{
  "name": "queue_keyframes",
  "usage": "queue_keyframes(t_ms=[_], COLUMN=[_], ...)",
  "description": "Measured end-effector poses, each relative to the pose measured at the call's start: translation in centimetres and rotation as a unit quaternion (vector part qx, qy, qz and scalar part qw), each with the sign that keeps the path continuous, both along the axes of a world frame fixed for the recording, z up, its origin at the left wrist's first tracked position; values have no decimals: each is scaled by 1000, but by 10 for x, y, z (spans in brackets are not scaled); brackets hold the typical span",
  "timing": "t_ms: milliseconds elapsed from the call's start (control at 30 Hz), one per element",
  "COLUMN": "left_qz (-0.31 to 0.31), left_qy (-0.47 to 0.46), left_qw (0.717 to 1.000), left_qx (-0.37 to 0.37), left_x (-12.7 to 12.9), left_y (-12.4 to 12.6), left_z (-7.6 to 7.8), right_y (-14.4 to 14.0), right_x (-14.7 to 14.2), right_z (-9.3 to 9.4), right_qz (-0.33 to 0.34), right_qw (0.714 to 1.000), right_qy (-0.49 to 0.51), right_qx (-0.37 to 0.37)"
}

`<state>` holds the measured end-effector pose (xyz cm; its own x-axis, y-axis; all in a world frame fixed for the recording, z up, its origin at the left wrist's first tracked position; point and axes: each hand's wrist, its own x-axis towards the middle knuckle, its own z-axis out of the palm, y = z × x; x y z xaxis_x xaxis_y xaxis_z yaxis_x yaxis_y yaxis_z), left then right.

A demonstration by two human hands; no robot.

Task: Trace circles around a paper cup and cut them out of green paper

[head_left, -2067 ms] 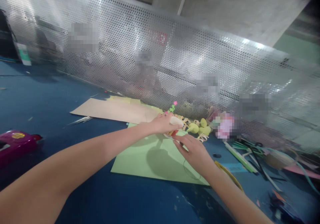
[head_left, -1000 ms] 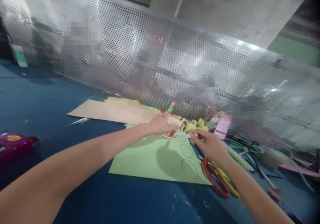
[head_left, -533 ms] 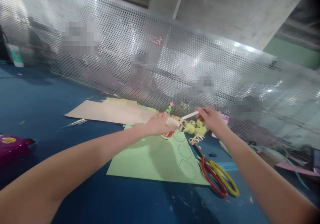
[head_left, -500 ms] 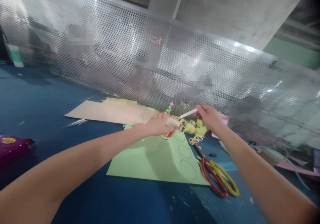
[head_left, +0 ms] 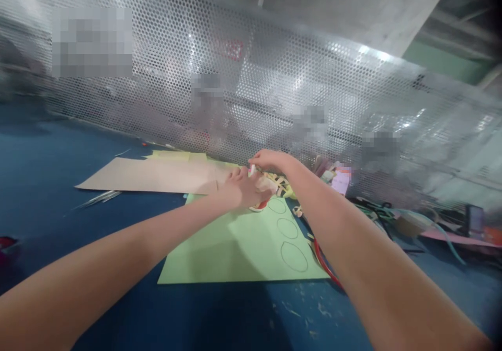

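Note:
My left hand (head_left: 241, 189) rests on the far corner of a light green paper sheet (head_left: 231, 246) and grips a small cream and red piece (head_left: 262, 203). My right hand (head_left: 270, 160) has crossed over and hovers just behind the left, fingers curled on a white pen whose tip (head_left: 252, 170) shows beneath them. Three ovals (head_left: 287, 228) are drawn in a row along the sheet's right side. Yellow paper curls (head_left: 284, 186) lie just beyond the hands, partly hidden by my right wrist.
Red-handled scissors (head_left: 318, 257) peek out from under my right forearm. A brown sheet (head_left: 152, 176) and yellow paper (head_left: 176, 156) lie at the left, with a metal tool (head_left: 96, 198) beside them. A perforated metal screen (head_left: 235, 79) closes off the back. Paper strips (head_left: 392, 215) clutter the right.
My right hand, holding the white pen, swung left over the curls to just behind the left hand. The left hand stayed put. The view shifted, and my forearm now hides most of the scissors.

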<state>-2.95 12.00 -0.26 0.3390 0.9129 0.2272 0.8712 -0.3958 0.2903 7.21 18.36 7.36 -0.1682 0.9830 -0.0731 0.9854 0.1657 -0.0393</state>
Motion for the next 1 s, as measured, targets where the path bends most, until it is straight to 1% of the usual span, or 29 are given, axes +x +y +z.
queue_keyframes(t_ms=[67,133,333,533,700,867,1000], left_qz=[-3,-2,7,5,4,4,4], left_qy=[3,8,14,-2,1,-16,-24], left_qw=[1000,1000,1000,999,999,1000,1000], left_qx=[7,3,-19,-35,-34,-14,-11], left_x=[0,1,2,2,2,2,3], left_y=[1,0,-5,-5,-2,2,2], left_z=[0,1,6,6,4,-1,-3], right_y=[-1,-1,-1,-3,-8,-12,-14], right_x=[-6,-12,-28,-30,-32,-34,-35], right_z=[-1,1,5,2,3,5,6], right_qz=[0,4,45,89,89,83,83], right_qw=[999,998,996,991,990,988,987], right_qy=[2,2,-13,-24,-46,-74,-88], right_qx=[-39,-60,-74,-94,-101,-108,-110])
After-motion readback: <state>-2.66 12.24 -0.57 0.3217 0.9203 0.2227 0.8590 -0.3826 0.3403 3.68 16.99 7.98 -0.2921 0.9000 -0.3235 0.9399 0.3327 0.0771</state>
